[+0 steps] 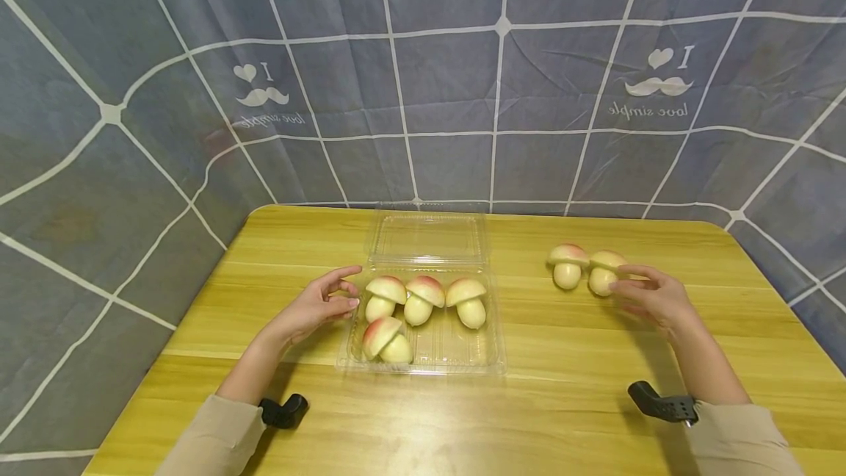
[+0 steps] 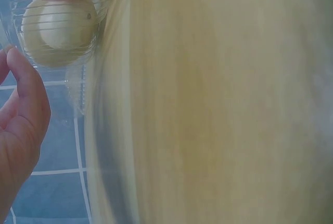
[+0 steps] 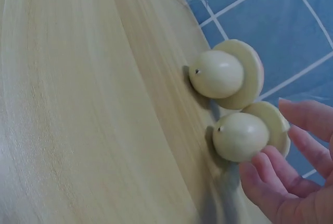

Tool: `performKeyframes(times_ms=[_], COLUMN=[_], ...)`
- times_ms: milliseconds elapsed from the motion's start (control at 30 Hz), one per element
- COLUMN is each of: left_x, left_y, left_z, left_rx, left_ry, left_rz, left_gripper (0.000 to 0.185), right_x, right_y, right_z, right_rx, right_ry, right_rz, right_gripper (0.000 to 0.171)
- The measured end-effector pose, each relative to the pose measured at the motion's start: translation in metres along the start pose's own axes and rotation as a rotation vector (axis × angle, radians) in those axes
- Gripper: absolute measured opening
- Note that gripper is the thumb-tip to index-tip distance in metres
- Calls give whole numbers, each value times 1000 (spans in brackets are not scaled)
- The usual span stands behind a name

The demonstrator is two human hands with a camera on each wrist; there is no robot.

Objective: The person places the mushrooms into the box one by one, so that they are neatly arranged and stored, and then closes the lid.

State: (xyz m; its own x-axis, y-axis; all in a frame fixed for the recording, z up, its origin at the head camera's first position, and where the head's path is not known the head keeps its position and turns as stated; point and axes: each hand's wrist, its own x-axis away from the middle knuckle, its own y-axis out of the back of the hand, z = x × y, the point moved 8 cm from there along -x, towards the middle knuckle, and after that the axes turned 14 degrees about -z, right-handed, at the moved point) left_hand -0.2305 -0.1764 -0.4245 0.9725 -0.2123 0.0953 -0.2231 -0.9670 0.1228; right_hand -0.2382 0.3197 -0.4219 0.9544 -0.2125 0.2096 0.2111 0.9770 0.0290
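Left hand (image 1: 322, 305), fingers apart, at left edge of clamshell box (image 1: 452, 347); four toy mushrooms (image 1: 418, 308) inside. Right hand (image 1: 651, 296) at outer mushroom (image 1: 601, 282) right of box, can't tell if pinching. Smooth stem (image 3: 240, 135) might slip; neighbouring mushroom (image 1: 566, 275) might get knocked, roll.

The left forearm (image 1: 256, 369) and right forearm (image 1: 710, 369) reach forward over the table (image 1: 548, 358), slanting inward. The left hand (image 1: 319, 310), nearer the table's left edge, has loosely bent fingers. The right hand (image 1: 654, 301), toward the right edge, curves its fingers; whether they grip is unclear.
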Motion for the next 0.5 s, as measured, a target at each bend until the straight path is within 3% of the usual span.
performKeyframes(times_ms=[200, 500], left_x=[0, 0], left_y=[0, 0], left_z=[0, 0], left_rx=[8, -3], left_ry=[3, 6], left_rz=[1, -4], left_gripper=[64, 64], right_x=[-3, -10], right_y=[7, 11], right_z=[-5, -8], right_rx=[-104, -79], right_ry=[-43, -88], right_rz=[-110, -229], right_gripper=[30, 43])
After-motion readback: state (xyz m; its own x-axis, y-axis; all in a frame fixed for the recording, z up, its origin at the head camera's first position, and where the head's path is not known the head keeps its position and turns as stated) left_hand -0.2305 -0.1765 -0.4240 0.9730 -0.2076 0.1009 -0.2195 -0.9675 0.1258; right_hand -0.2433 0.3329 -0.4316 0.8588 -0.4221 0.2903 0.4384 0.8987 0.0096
